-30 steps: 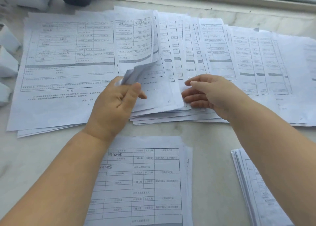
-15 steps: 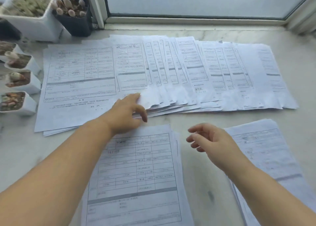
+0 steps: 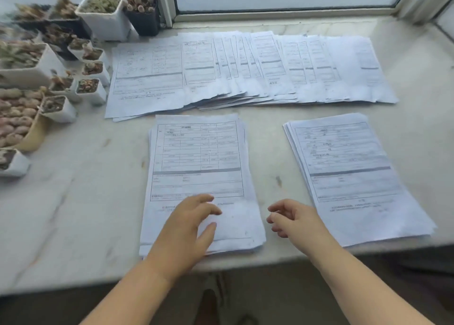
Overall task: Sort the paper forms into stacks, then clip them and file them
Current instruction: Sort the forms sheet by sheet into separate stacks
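Paper forms stack [image 3: 199,152] under relaxed left hand [image 3: 189,224], right hand [image 3: 292,221] loosely curled, empty

We saw small potted succulents [image 3: 92,67] crowded along the left of the marble sill [image 3: 73,201], a white square pot [image 3: 105,17] beside a black pot [image 3: 145,14] near the window frame [image 3: 163,2].

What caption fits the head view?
Left hand on the middle form stack, right hand hovering beside it.
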`<move>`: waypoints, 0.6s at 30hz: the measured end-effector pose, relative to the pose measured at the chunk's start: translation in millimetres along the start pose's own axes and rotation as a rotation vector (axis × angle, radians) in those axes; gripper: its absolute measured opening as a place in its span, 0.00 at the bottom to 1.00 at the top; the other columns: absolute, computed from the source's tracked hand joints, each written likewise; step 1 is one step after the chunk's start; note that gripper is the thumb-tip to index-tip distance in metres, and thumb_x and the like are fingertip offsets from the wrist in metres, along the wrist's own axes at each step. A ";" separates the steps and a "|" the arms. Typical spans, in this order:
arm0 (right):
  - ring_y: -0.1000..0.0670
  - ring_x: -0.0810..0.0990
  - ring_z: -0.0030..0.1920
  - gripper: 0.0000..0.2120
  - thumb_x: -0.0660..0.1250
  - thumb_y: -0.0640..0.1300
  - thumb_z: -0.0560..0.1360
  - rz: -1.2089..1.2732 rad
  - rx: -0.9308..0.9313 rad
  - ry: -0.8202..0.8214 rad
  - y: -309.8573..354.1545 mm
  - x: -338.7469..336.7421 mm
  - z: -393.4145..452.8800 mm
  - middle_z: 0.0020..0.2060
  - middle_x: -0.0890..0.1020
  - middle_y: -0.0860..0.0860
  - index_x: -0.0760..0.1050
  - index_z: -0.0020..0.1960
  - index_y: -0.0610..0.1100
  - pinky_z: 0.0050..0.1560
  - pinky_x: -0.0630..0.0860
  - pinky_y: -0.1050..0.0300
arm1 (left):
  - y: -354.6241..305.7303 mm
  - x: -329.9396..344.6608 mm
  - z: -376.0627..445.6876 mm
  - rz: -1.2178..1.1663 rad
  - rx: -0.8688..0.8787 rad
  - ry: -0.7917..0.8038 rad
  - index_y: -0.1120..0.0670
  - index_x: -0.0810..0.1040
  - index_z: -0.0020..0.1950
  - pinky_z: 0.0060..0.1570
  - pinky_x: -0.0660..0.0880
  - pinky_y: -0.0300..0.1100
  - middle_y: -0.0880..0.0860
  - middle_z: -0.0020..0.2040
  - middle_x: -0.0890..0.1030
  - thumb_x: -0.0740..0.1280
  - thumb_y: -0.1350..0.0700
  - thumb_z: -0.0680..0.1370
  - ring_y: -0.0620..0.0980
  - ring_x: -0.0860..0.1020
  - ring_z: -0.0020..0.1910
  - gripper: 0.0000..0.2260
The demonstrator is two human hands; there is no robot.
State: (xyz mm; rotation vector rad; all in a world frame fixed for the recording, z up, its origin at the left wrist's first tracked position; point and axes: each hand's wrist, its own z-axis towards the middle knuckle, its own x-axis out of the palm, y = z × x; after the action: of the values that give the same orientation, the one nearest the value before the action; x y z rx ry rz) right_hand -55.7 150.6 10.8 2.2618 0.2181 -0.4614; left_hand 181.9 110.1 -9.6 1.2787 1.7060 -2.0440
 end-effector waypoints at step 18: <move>0.59 0.75 0.32 0.26 0.75 0.44 0.69 -0.269 -0.248 -0.038 -34.8 28.2 -1.3 0.32 0.78 0.54 0.69 0.61 0.59 0.40 0.73 0.61 | 6.5 43.5 -9.7 0.179 -0.091 -0.040 0.47 0.78 0.61 0.59 0.68 0.43 0.46 0.66 0.73 0.77 0.43 0.64 0.52 0.70 0.59 0.26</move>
State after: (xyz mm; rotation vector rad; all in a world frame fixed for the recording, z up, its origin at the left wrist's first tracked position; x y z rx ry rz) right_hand -39.9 174.9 -23.4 1.9867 0.5349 -0.5831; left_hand 164.1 132.5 -44.4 1.3019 1.5853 -1.8572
